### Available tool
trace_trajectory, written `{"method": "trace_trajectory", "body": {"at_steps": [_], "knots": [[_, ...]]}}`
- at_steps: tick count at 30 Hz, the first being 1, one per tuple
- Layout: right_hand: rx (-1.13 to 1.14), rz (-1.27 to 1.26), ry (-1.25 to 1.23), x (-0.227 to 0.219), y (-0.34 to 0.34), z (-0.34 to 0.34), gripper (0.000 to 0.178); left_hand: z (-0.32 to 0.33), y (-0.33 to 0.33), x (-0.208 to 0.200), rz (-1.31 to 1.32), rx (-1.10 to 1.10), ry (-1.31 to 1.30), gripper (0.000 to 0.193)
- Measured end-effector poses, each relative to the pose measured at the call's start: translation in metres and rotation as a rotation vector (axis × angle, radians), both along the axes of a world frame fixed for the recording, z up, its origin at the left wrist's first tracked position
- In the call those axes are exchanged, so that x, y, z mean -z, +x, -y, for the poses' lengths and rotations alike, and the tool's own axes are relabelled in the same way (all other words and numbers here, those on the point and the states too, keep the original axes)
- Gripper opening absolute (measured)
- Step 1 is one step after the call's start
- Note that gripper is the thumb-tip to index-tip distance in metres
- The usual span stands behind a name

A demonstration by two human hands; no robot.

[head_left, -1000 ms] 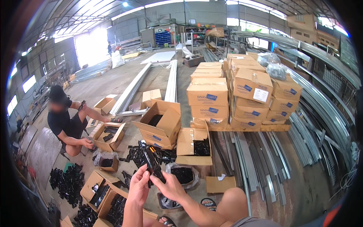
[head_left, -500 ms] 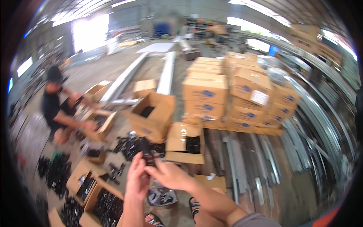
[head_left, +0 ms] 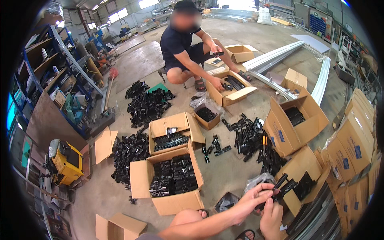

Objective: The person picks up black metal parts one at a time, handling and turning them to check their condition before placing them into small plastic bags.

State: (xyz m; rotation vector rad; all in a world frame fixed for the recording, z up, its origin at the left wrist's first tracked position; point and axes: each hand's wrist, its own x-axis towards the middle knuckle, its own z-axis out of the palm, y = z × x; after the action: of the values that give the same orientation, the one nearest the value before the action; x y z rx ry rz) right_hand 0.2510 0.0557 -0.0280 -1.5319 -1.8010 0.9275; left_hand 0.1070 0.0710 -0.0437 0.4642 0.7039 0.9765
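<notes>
My left hand (head_left: 251,199) and my right hand (head_left: 272,218) meet at the lower right, both closed on a long black plastic part (head_left: 281,185) held above the floor. Just beyond the part stands an open carton (head_left: 297,167) with more black parts in it. Beside my left forearm sits a crumpled clear bag (head_left: 258,181). An open carton packed with rows of black parts (head_left: 173,181) stands to the left of my hands, close to my knee (head_left: 187,218).
A person squats at the far middle (head_left: 186,44), reaching into an open carton (head_left: 233,91). Heaps of black parts (head_left: 146,106) (head_left: 250,136) cover the floor among several open cartons (head_left: 294,120). Sealed cartons are stacked at right (head_left: 356,140); a yellow machine (head_left: 66,160) and shelves stand left.
The view has swung to the left and down, so the squatting person now sits at the top middle. My hands stay together on the black part, now at the lower right.
</notes>
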Motion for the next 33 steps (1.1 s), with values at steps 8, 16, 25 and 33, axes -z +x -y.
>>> {"method": "trace_trajectory", "body": {"at_steps": [8, 16, 25, 33], "knots": [[0.047, 0.018, -0.243, -0.016, 0.002, -0.044, 0.046, -0.036, 0.014, 0.022, -0.107, -0.066, 0.035, 0.041], [-0.070, 0.017, -0.262, -0.025, 0.008, -0.043, 0.038, -0.025, 0.015, 0.012, 0.038, -0.147, -0.049, 0.031], [0.189, -0.448, -0.292, -0.017, 0.020, -0.027, 0.008, -0.018, 0.012, 0.017, 0.123, -0.174, -0.190, 0.027], [0.302, -0.636, -0.248, 0.009, 0.037, -0.041, 0.031, -0.006, 0.026, -0.001, -0.130, -0.126, 0.205, 0.025]]}}
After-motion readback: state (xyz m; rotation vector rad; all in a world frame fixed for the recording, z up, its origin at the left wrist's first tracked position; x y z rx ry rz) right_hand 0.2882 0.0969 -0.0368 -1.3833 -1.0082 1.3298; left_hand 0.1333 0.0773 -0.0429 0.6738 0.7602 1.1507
